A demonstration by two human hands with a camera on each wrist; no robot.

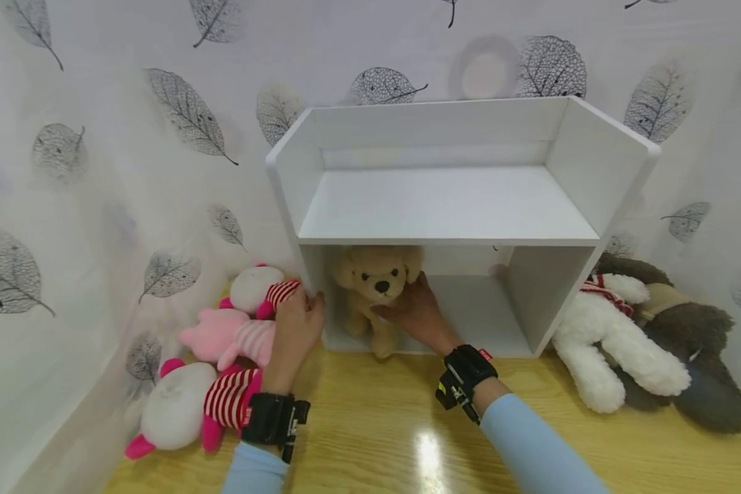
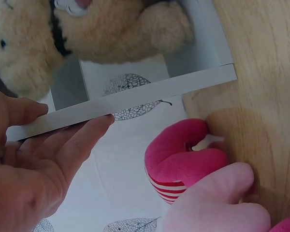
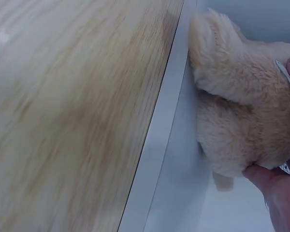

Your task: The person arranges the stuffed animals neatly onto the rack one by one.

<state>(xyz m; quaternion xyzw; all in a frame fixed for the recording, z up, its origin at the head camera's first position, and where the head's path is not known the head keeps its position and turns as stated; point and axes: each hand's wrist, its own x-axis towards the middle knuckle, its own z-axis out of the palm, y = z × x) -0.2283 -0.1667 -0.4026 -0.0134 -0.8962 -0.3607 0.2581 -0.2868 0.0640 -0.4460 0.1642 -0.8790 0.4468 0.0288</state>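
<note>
A tan plush dog point(image 1: 381, 274) sits upright in the left part of the lower compartment of a white shelf point(image 1: 451, 202). My right hand point(image 1: 421, 314) holds it by its side, with the thumb across the front of its body. Close up in the right wrist view, the dog's fur point(image 3: 246, 96) lies just inside the shelf's bottom front edge point(image 3: 159, 121). My left hand point(image 1: 296, 329) grips the shelf's left side panel point(image 2: 150, 94), thumb on the inner face and fingers on the outer one. A dark band circles the dog's neck in the left wrist view.
Left of the shelf lie two white-headed plush toys in red stripes point(image 1: 179, 408) point(image 1: 256, 289) and a pink plush point(image 1: 222, 336). On the right, a white plush point(image 1: 617, 350) leans against a dark grey-brown one point(image 1: 691, 336). Leaf-patterned cloth point(image 1: 117, 226) hangs behind the wooden table point(image 1: 370, 425).
</note>
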